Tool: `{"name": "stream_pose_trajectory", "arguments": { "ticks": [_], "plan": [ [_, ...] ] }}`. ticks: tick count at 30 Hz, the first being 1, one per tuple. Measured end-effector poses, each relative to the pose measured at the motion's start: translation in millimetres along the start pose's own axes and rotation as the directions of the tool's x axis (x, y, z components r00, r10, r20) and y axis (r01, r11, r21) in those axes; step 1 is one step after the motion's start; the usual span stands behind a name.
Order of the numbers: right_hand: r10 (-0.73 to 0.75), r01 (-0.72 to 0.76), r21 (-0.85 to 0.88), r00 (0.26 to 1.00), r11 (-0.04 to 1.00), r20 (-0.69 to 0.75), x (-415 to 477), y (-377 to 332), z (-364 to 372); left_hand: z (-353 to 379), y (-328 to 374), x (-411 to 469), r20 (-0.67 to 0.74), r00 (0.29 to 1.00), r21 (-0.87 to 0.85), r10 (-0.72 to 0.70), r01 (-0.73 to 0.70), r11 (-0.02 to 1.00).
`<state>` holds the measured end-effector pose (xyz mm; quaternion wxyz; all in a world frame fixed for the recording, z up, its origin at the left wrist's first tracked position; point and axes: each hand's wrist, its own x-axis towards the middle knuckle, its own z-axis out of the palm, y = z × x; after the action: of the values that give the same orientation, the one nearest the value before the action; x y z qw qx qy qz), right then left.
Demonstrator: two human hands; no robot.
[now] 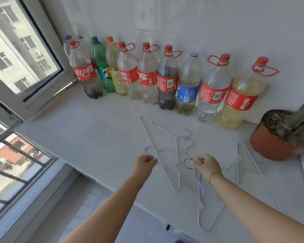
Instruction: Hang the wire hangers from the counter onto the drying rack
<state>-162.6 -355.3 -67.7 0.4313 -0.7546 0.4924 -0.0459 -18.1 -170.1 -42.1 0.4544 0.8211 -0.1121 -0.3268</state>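
Several pale wire hangers lie tangled on the white counter [95, 130]. One large hanger [177, 155] lies in the middle, and another hanger [253, 163] lies apart to the right. A third hanger [199, 207] pokes out over the counter's front edge. My right hand [208, 164] pinches the hook of a hanger in the middle of the pile. My left hand [145, 163] is curled beside a wire of the large hanger, just below a pale hook [148, 148]. Whether it grips the wire is unclear. No drying rack is in view.
A row of plastic soda bottles [147, 76] stands along the tiled back wall. A terracotta plant pot [270, 144] sits at the right end of the counter. An open window [25, 58] is on the left, with the floor below the counter's front edge.
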Motion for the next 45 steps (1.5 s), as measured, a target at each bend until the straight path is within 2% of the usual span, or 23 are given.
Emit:
{"name": "stream_pose_trajectory", "arguments": {
  "ticks": [7,16,21,27,30,32,35,37,41,45],
  "plan": [
    [0.082,-0.072,-0.146,0.995,0.987,0.062,18,8,18,52,15,54,0.044,0.998,0.096,-0.038,0.034,0.995],
    [0.173,-0.171,-0.051,0.984,0.984,0.040,35,17,22,88,33,125,0.138,0.989,0.364,-0.056,0.002,0.931],
    [0.203,-0.200,-0.064,0.978,0.978,0.048,41,20,21,101,48,150,0.094,0.988,0.421,-0.125,0.074,0.904],
    [0.192,-0.185,-0.187,0.981,0.965,0.022,43,22,28,111,52,157,0.032,0.989,0.471,-0.145,0.113,0.875],
    [0.158,-0.153,-0.241,0.987,0.958,-0.001,42,21,30,112,55,155,0.007,0.986,0.443,-0.168,0.147,0.884],
    [0.145,-0.145,-0.198,0.989,0.970,-0.013,39,20,30,111,56,153,0.002,0.984,0.372,-0.180,0.166,0.913],
    [0.140,-0.140,-0.020,0.990,0.990,-0.024,33,21,27,104,57,148,0.029,0.980,0.094,-0.198,0.194,0.976],
    [0.125,-0.125,0.104,0.992,0.987,-0.003,28,20,24,93,58,142,0.048,0.983,-0.043,-0.178,0.180,0.983],
    [0.064,-0.092,0.303,0.993,0.948,0.101,15,11,21,58,62,118,0.028,0.996,-0.143,-0.089,0.092,0.985],
    [-0.036,-0.036,0.435,0.987,0.900,0.156,2,-13,20,12,62,85,-0.078,0.996,-0.213,-0.040,0.023,0.977]
  ]
}}
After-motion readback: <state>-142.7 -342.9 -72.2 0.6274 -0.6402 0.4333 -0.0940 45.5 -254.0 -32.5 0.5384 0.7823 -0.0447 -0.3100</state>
